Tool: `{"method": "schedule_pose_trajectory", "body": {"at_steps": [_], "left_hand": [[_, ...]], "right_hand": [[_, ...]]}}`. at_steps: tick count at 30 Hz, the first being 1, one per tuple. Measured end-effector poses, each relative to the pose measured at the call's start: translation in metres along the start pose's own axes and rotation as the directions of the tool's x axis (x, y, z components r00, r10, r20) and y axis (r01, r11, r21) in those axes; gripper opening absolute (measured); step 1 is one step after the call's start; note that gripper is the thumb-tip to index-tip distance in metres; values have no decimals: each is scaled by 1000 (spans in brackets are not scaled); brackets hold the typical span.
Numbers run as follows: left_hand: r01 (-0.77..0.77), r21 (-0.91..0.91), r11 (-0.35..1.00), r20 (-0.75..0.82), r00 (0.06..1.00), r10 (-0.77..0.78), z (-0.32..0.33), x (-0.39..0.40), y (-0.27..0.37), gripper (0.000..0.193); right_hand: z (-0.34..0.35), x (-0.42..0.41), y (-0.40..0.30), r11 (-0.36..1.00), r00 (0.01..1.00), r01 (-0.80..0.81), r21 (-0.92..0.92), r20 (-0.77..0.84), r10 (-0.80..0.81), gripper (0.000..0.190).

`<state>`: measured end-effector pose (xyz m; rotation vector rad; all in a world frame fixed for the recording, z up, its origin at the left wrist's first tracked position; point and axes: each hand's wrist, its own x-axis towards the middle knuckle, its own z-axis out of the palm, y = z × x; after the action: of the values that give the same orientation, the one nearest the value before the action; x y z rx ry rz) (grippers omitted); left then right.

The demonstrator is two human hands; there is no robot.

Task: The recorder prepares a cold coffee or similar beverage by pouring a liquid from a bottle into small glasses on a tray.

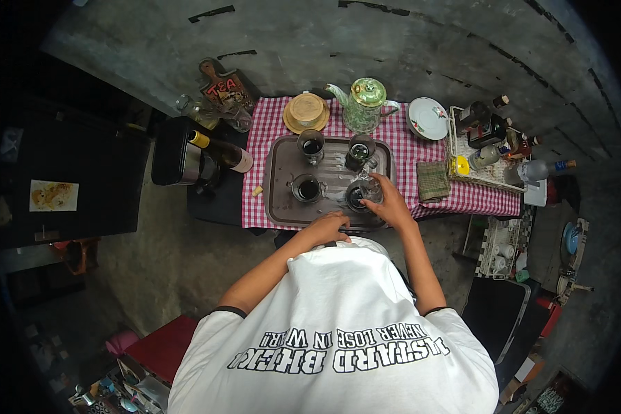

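My right hand (392,203) has its thumb and fingers around the clear glass (371,190) at the front right of a brown serving tray (331,215). Dark liquid shows inside that glass. My left hand (332,227) is at the tray's front edge, fingers bent; whether it grips anything is unclear. Three more glasses stand on the tray: a front left glass mug (308,188) and a back left glass (311,146) with dark liquid, and a back right glass mug (360,152) with something dark inside. Wet patches show between them.
A green enamel teapot (363,108), a lidded cup (306,111) and plates (427,119) stand behind the tray on a checked cloth (269,116). To the right are a folded towel (433,180) and a bottle basket (489,178). Leftward lie a wine bottle (222,153) and a cork (257,191).
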<state>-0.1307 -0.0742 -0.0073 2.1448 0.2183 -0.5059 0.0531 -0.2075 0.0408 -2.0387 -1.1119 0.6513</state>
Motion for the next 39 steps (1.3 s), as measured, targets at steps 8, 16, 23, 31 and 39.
{"method": "schedule_pose_trajectory", "body": {"at_steps": [8,16,23,31,39], "left_hand": [[-14,70,997,34,999,12,-2,-4,-1,53],[-63,160,985,60,997,54,-7,-9,-8,48],[-101,-92,991,-58,994,96,-26,-25,-20,37],[-156,-274,949,-159,981,115,-94,-72,7,28],[-156,-346,925,-279,959,57,-160,-139,0,28]], "right_hand": [[7,-2,-5,1000,1000,-5,9,-13,5,70],[16,-4,-9,1000,998,-12,5,-64,12,71],[22,-2,-22,1000,994,-13,25,-112,16,71],[25,-3,-62,997,990,-65,35,-121,69,73],[50,4,-133,999,979,-23,23,-202,28,69]]}}
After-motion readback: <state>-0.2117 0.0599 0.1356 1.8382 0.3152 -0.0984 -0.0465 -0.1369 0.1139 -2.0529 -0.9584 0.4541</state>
